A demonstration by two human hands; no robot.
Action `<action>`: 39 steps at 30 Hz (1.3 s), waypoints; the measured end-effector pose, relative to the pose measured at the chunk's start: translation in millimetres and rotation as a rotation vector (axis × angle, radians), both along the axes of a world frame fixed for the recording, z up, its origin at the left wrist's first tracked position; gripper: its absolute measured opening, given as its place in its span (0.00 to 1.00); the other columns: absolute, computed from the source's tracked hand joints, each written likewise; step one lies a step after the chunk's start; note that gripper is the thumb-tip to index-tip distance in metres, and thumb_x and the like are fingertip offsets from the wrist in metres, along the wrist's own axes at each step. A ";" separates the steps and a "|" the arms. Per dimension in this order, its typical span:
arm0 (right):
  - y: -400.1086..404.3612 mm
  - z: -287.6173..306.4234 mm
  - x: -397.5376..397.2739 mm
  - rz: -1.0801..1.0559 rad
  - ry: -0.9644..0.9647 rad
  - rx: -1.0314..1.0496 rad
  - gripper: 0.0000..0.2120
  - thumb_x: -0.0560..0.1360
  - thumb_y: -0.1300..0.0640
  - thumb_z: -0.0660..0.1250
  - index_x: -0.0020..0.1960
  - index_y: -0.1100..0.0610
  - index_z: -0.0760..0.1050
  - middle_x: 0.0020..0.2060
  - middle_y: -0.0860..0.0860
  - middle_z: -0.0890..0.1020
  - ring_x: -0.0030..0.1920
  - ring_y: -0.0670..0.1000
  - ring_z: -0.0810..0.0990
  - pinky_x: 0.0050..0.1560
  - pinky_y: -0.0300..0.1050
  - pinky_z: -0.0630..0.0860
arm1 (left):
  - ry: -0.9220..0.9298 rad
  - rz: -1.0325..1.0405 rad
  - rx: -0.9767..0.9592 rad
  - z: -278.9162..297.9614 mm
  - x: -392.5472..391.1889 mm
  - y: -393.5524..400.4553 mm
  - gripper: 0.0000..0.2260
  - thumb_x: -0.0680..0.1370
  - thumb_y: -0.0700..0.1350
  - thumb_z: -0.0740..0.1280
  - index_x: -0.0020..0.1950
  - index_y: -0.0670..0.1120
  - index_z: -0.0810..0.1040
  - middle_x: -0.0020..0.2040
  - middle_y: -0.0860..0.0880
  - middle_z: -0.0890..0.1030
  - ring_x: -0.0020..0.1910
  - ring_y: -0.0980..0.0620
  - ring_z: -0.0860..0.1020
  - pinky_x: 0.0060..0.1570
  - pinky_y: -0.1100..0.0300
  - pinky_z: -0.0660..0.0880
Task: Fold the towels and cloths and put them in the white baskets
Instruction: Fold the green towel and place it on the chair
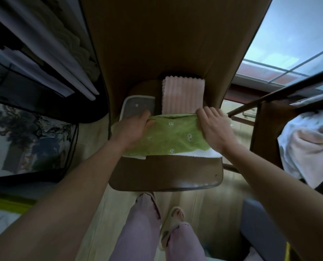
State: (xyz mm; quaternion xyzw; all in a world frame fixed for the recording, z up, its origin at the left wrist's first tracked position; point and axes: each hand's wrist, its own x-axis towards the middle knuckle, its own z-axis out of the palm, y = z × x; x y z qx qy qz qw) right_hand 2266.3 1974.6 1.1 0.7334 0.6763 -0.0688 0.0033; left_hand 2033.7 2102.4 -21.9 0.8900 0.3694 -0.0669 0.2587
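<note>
A green towel (172, 137) with small white flowers lies on a brown chair seat (166, 176), folded over along its far edge, with a white cloth (200, 153) showing beneath it. My left hand (133, 129) pinches the green towel's far left corner. My right hand (214, 127) grips its far right corner. Behind it a folded pink ribbed cloth (183, 95) lies on the seat, and to its left sits a folded grey cloth with a white border (138, 107). No white basket is in view.
The chair's tall brown back (166, 34) rises behind the seat. A second brown chair (266, 132) stands at right with white and pale pink cloths (307, 146) draped over it. A dark wardrobe with hanging clothes (40, 59) is at left. My feet (175, 217) stand before the seat.
</note>
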 end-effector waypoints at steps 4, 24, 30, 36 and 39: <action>-45.4 37.7 -13.6 0.069 0.156 -0.088 0.08 0.71 0.52 0.55 0.43 0.56 0.69 0.32 0.52 0.75 0.32 0.56 0.73 0.32 0.45 0.64 | -0.112 -0.066 0.059 34.8 -18.6 -50.9 0.21 0.81 0.60 0.48 0.39 0.50 0.71 0.37 0.49 0.79 0.37 0.46 0.78 0.34 0.54 0.64; -109.6 -76.7 -48.8 -0.718 0.606 0.225 0.15 0.80 0.53 0.60 0.66 0.56 0.69 0.60 0.51 0.74 0.61 0.50 0.70 0.64 0.47 0.66 | -0.029 0.136 0.155 -51.3 -7.5 -122.6 0.21 0.82 0.47 0.59 0.74 0.42 0.65 0.74 0.39 0.63 0.73 0.39 0.60 0.73 0.45 0.57; -195.6 -55.1 -65.1 -1.001 0.991 0.061 0.05 0.81 0.56 0.60 0.55 0.52 0.74 0.47 0.46 0.78 0.50 0.45 0.78 0.45 0.34 0.72 | -0.209 -0.277 0.035 -54.9 42.2 -160.2 0.22 0.81 0.47 0.55 0.75 0.42 0.65 0.74 0.43 0.66 0.75 0.44 0.60 0.74 0.51 0.55; -216.4 -74.1 -86.2 -0.952 1.039 0.002 0.09 0.75 0.54 0.70 0.54 0.52 0.75 0.47 0.42 0.79 0.48 0.38 0.77 0.50 0.39 0.76 | -0.111 -0.321 -0.092 -69.8 65.1 -170.6 0.24 0.82 0.52 0.51 0.78 0.50 0.57 0.79 0.50 0.53 0.78 0.50 0.47 0.77 0.50 0.46; -214.2 -75.5 -95.2 -0.933 1.038 0.078 0.18 0.71 0.53 0.75 0.56 0.53 0.73 0.50 0.45 0.79 0.49 0.40 0.77 0.48 0.36 0.74 | -0.113 -0.320 -0.136 -73.7 67.8 -167.7 0.23 0.83 0.51 0.52 0.78 0.48 0.56 0.80 0.49 0.52 0.78 0.49 0.47 0.77 0.50 0.45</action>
